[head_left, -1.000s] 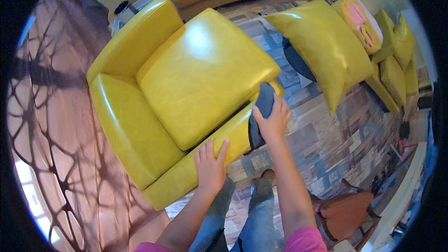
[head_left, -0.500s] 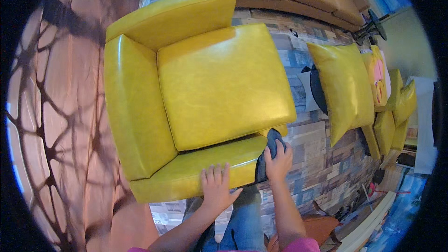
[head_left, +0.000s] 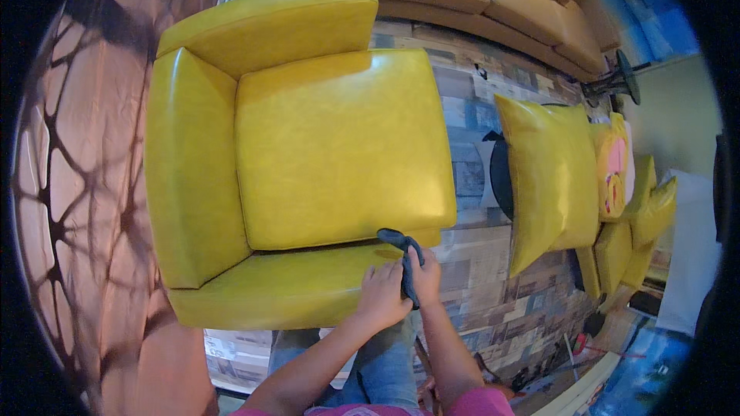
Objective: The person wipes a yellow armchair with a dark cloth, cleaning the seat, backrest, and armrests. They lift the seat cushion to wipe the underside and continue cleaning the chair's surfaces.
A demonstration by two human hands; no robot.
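Observation:
A dark grey-blue cloth (head_left: 409,270) is bunched in my right hand (head_left: 426,276), its fingers closed round it at the front end of the armrest. One folded end of the cloth sticks up over the armrest's inner side. My left hand (head_left: 383,293) lies on top of the armrest, right up against the cloth, fingers extended and a little bent. Both hands rest on the near armrest (head_left: 285,285) of a glossy yellow armchair (head_left: 173,162). Its seat cushion (head_left: 347,146) lies in place, with a dark narrow gap beside the near armrest.
Right of the chair, a yellow pillow (head_left: 551,177) rests on a dark round support. Beyond it are more yellow cushioned pieces (head_left: 617,250). A tan sofa (head_left: 493,11) stands at the back. Brown drapery (head_left: 100,262) with a dark lattice hangs at left. The floor (head_left: 493,277) has a patchwork pattern.
My right hand has drawn the cloth leftward along the armrest front. My left hand has slid right to meet it. The chair appears shifted slightly left in view.

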